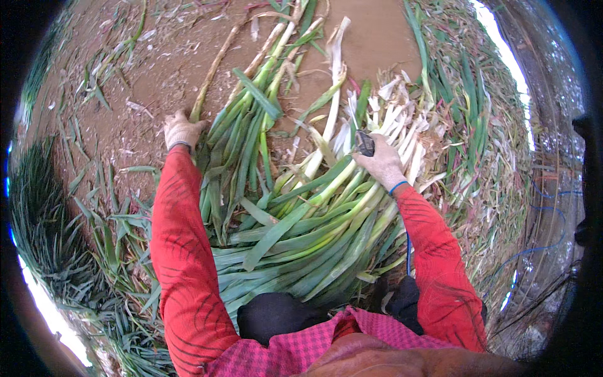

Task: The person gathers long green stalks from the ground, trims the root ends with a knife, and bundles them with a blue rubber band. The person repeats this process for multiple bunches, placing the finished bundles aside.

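Note:
Leafy green onions [325, 221] lie in a large bunch before me, their white root ends to the upper right and their leaves sweeping left. My right hand [380, 161], in a pale glove, is closed on a small dark-handled tool [364, 143] with a thin tip pointing up. It is over the pale stems of the bunch. My left hand [183, 131], also gloved, is beside the lower end of a brownish stalk [214, 70], at the left edge of a smaller pile of onions [240, 132]. Whether its fingers grip the stalk cannot be told.
Brown ground [155, 70] with scattered peelings spreads at the upper left. Dark green leaves [42, 212] are heaped at the far left. Cut leaves and husks [494, 188] cover the right side, beside plastic sheeting [551, 226] with a blue cord [537, 247] over it.

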`<state>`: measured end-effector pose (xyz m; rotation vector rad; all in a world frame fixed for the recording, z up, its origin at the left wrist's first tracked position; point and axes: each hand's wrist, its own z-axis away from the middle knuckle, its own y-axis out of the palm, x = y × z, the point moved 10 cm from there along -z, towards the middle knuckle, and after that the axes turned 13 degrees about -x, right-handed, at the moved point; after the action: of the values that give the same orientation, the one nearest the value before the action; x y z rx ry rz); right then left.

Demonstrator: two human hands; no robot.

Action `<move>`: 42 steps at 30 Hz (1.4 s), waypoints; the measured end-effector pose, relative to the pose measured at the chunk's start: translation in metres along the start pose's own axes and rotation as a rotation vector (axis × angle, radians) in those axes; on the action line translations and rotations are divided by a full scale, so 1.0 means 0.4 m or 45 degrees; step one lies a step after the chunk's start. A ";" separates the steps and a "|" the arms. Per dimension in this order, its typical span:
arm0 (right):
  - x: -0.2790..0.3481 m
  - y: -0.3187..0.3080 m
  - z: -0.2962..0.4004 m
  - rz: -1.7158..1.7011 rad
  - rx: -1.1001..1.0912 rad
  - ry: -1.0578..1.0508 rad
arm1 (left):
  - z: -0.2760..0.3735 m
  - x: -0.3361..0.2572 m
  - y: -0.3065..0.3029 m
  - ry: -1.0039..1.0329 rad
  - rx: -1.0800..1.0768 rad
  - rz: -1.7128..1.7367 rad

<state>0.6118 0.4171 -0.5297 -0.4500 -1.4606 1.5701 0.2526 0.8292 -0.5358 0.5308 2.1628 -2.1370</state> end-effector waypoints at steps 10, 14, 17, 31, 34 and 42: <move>-0.004 -0.001 0.003 -0.038 0.025 0.016 | 0.080 -0.342 0.107 0.138 0.438 0.220; 0.001 -0.004 0.004 -0.027 0.015 -0.034 | 0.133 -0.420 0.104 0.188 0.363 -0.385; 0.005 -0.006 0.002 -0.012 -0.003 -0.068 | 0.139 -0.426 0.097 0.228 0.364 -0.213; 0.026 -0.159 0.081 -0.228 0.015 -0.138 | 0.237 -0.331 -0.257 0.402 0.141 -0.295; 0.067 -0.271 0.160 -0.282 0.133 -0.268 | 0.248 -0.380 -0.422 0.490 0.046 -0.286; -0.009 -0.509 0.357 -0.391 0.204 -0.305 | 0.477 -0.490 -0.248 0.619 0.284 -0.015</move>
<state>0.5777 0.3055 -0.3099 0.0584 -1.4855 1.5122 0.3710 0.6045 -0.3939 1.1652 2.1365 -2.4763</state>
